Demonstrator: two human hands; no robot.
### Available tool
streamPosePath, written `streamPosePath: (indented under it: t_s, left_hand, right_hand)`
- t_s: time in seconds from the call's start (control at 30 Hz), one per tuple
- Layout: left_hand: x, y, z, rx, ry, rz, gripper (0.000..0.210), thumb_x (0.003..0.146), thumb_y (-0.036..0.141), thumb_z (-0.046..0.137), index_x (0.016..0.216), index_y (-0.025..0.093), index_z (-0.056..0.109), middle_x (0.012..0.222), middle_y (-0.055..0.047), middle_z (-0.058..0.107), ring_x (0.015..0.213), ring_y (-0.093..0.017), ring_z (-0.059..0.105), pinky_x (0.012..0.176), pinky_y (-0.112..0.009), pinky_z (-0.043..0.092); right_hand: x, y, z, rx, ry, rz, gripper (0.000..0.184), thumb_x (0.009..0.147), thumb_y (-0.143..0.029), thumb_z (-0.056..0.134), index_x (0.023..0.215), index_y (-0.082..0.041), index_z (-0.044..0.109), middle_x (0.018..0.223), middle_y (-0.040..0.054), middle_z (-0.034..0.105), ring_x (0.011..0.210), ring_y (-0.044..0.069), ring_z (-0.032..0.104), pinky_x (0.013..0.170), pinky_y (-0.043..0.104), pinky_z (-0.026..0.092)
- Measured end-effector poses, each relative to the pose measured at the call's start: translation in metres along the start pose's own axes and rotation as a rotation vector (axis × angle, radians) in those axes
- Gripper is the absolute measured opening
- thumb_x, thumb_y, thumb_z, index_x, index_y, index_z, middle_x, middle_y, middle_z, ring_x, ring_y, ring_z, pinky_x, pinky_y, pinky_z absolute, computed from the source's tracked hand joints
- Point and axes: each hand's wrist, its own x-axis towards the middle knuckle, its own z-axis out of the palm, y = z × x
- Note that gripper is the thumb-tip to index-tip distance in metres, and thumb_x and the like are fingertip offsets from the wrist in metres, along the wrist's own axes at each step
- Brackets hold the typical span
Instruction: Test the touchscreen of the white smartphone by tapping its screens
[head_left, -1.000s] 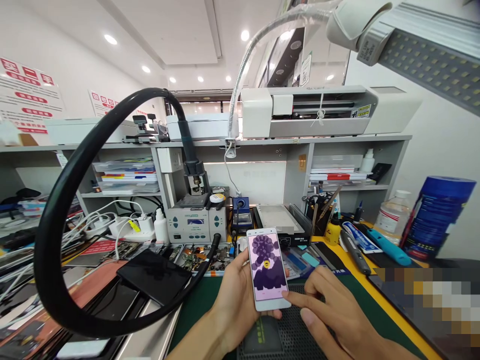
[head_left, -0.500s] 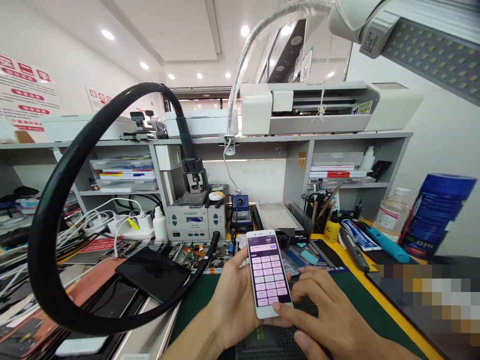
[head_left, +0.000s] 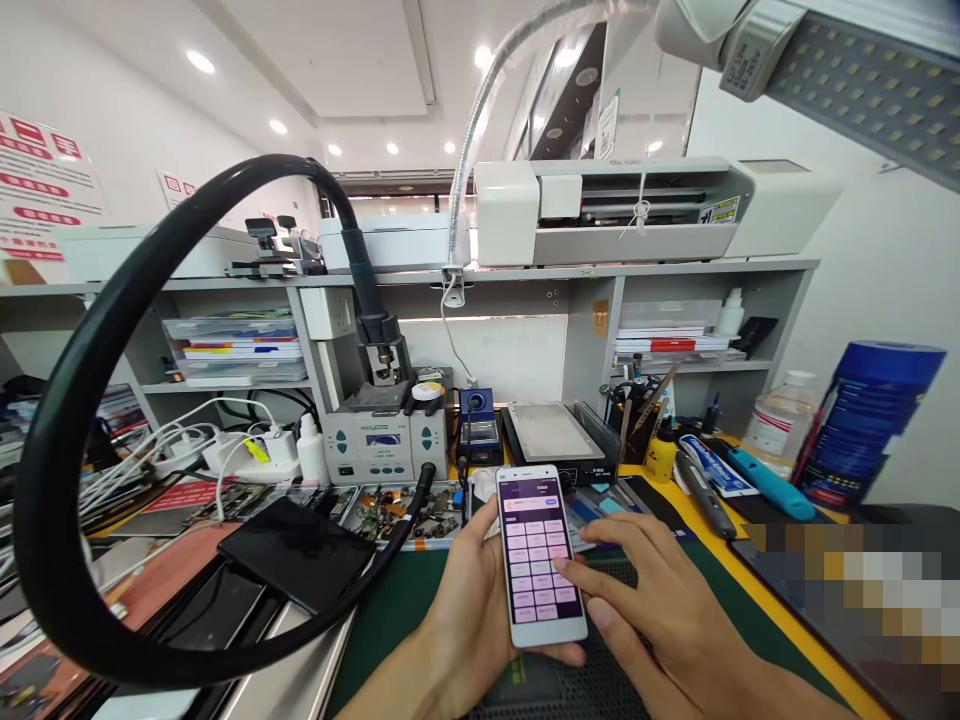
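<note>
While the left hand [head_left: 465, 610] cradled the white phone [head_left: 547, 634] from behind, thumb along one edge and fingertips showing at the other, the screen faced the wearer, probably so that its grid of pale buttons could be both read and reached. The right hand [head_left: 667, 610] gripped nothing that showed; its fingers were loosely bent and a little spread, with the index finger [head_left: 592, 574] stretched to the grid near the screen's right side. Whether that tip pressed the glass or only hovered, I could not tell.

Held up in front of the body, the phone stood above a green mat [head_left: 397, 610] and a dark perforated mat [head_left: 615, 680], both presumably laid there to guard the table. Farther back, the thick black hose [head_left: 52, 420] of a grey station [head_left: 367, 447] looped widely to the left, perhaps for slack, its handle parked upright in a cradle. An LED lamp [head_left: 862, 95] hung at upper right, its gooseneck [head_left: 466, 130] clamped to the shelf, apparently to light from overhead.
</note>
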Motion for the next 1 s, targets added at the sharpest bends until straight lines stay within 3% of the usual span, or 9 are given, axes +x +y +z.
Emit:
streamPosePath:
  t_s: [0.2,0.73,1.0]
  left_hand:
    - [-0.0009,0.0008,-0.0012,-0.025,0.007,-0.001,0.061,0.092,0.063,0.046,0.116,0.012,0.07,0.097,-0.014,0.063,0.084,-0.026,0.064,0.056,-0.038,0.06]
    - [-0.0018,0.0007,0.0012,0.001,0.021,-0.021,0.059,0.09,0.061,0.05,0.117,0.013,0.07,0.093,-0.012,0.064,0.077,-0.024,0.064,0.052,-0.037,0.06]
    - [-0.0018,0.0005,0.0012,-0.012,-0.002,-0.014,0.061,0.091,0.063,0.047,0.117,0.012,0.07,0.095,-0.013,0.065,0.081,-0.026,0.065,0.055,-0.04,0.061]
  right_hand:
    - [-0.0062,0.0033,0.0026,0.062,0.063,0.026,0.041,0.088,-0.01,0.051,0.126,-0.019,0.063,0.126,0.0143,0.049,0.121,0.031,0.046,0.097,0.049,0.046]
    - [-0.0035,0.0017,0.0031,0.039,0.023,0.061,0.04,0.091,-0.013,0.051,0.128,-0.021,0.063,0.126,0.0134,0.052,0.119,0.029,0.05,0.094,0.046,0.051]
    - [-0.0036,0.0016,0.0013,0.065,0.074,0.054,0.039,0.091,-0.012,0.05,0.127,-0.02,0.063,0.123,0.0132,0.054,0.117,0.027,0.052,0.092,0.044,0.053]
